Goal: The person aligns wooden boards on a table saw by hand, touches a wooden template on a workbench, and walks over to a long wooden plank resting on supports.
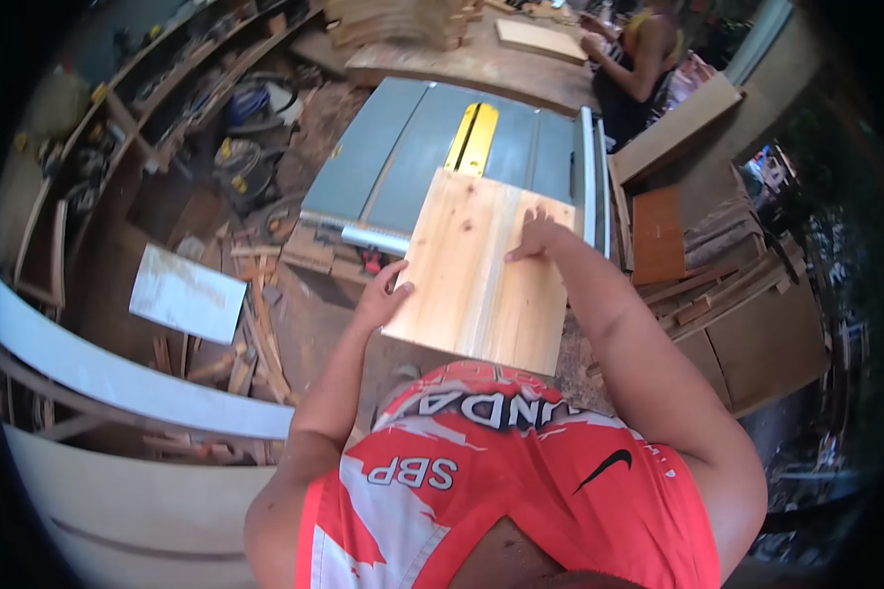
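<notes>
A pale wooden panel [462, 265] with a few dark knots lies partly over the near edge of a grey table saw [393, 137]. Its far edge reaches the yellow insert [473, 137] in the saw's top. My left hand [385, 296] grips the panel's left edge, with the thumb curled there and some fingers hidden. On the panel's upper right, my right hand [537, 238] rests flat, its fingers spread. The saw blade cannot be made out.
A rail [591, 187] runs along the saw's right side. Behind stands a wooden workbench [432, 67] with a board [540, 39]; another person [643, 49] is beside it. Wood scraps [255, 334] and a white sheet [187, 294] lie at left. Cabinets [746, 344] stand at right.
</notes>
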Tool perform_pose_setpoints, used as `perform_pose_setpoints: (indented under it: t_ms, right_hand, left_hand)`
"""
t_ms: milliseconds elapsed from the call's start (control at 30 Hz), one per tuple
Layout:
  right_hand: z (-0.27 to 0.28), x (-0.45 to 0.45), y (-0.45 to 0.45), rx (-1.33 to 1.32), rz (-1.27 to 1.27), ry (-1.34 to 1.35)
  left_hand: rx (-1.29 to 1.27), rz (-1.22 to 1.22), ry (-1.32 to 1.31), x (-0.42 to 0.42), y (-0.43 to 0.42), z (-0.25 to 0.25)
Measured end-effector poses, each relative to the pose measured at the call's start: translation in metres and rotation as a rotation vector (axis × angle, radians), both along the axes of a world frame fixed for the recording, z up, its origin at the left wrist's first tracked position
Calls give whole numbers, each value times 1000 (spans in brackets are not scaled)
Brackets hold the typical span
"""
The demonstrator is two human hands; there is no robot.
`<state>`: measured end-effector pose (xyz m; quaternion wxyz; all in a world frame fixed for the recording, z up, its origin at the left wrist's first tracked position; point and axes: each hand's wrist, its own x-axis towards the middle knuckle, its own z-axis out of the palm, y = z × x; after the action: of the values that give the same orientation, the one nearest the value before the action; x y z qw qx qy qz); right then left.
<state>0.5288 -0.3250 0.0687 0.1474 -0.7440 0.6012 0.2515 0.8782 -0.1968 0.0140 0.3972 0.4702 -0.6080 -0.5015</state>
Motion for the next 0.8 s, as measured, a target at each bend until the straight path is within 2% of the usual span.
perform_pose_setpoints:
  t_ms: [33,67,167,300,367,400,533,567,600,633,700,733,767,800]
  right_hand:
    - [-4,-4,-1,-13,-85,-22]
    - [-6,-3,-4,-36,-173,-44]
    - [26,11,5,52,-69,20]
    - [21,11,1,72,-28,41]
    - [17,10,-2,73,-6,65]
    - [12,11,-3,100,22,73]
    - [16,11,-8,135,3,83]
    - [14,9,-9,124,-20,59]
    - [-14,-4,-20,73,-78,48]
    - [-11,-4,-19,93,-63,48]
    - [12,8,-16,163,-40,69]
    - [11,9,-14,175,-43,69]
    - [12,9,-13,156,-97,58]
    - [14,8,-12,136,-154,51]
  left_hand:
    - [28,21,199,4,11,-13]
    - [67,60,250,6,25,-10]
    - [192,111,266,16,55,-14]
    - [221,129,261,14,68,-11]
    - [113,146,183,3,67,-8]
    - [139,176,189,-1,69,-8]
    - [50,102,0,-1,30,-8]
    - [45,56,37,-3,21,1]
    - [40,14,72,-5,12,10]
    - [52,20,120,-6,2,1]
    - [30,69,6,-4,-18,-14]
    - [118,68,41,-3,-26,-20]
    - [202,63,77,0,-34,-29]
    - [154,140,18,3,-36,-39]
